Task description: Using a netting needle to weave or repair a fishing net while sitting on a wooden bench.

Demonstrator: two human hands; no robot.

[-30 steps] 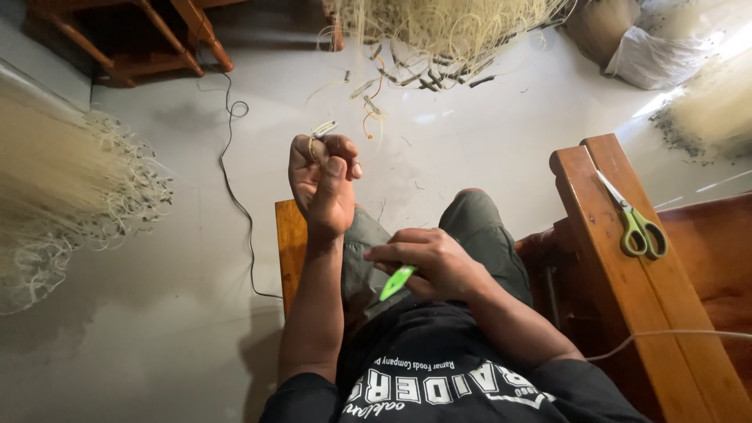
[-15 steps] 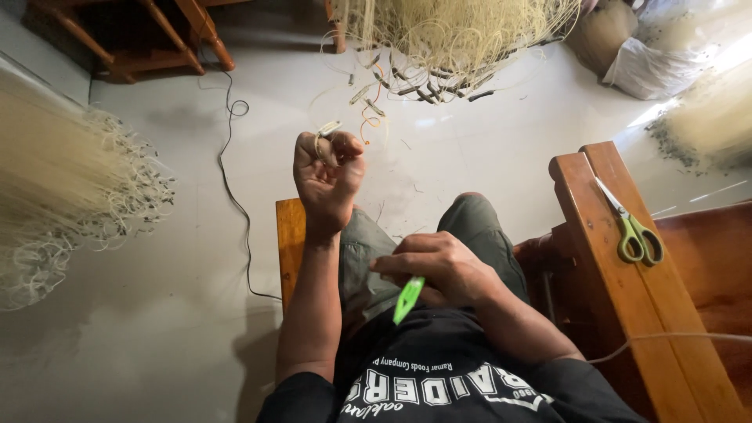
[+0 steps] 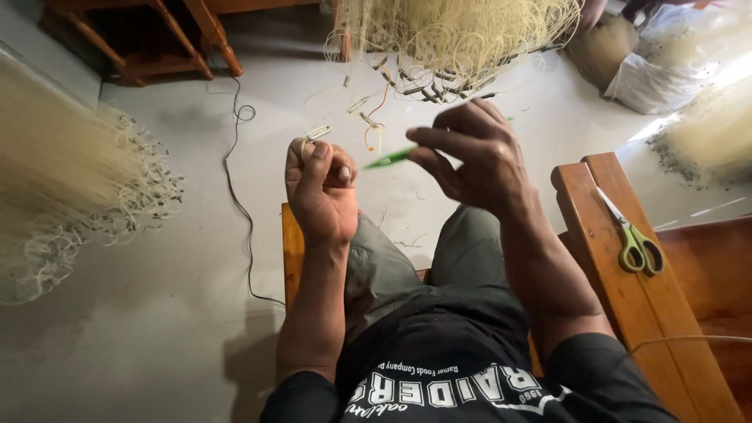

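Seated on a wooden chair (image 3: 293, 251), knees pointing toward the grey floor (image 3: 141, 313). Left hand (image 3: 319, 192) raised in front of the chair, fingers curled shut around a small pale loop of cord (image 3: 316, 134) that sticks up above the knuckles. Right hand (image 3: 475, 160) lifted just beside it, to the right of the chair's front edge, fingers pinched closed on a thin green needle (image 3: 389, 158) whose tip points at the left hand, close to the thumb but not touching. Scissors (image 3: 633, 233) with green handles lying on the wooden armrest (image 3: 619, 298) to the right of the chair, well apart from both hands. Black cable (image 3: 239, 204) snaking over the floor left of the chair. Large heap of pale yellow string (image 3: 55, 172) far to the left of the chair, another tangled heap (image 3: 462, 35) ahead of it, with dark scraps and short offcuts (image 3: 423, 86) scattered underneath. White sack (image 3: 666, 70) and a further pale bundle ahead and to the right of the chair. Red-brown wooden frame (image 3: 188, 39) ahead and to the left.
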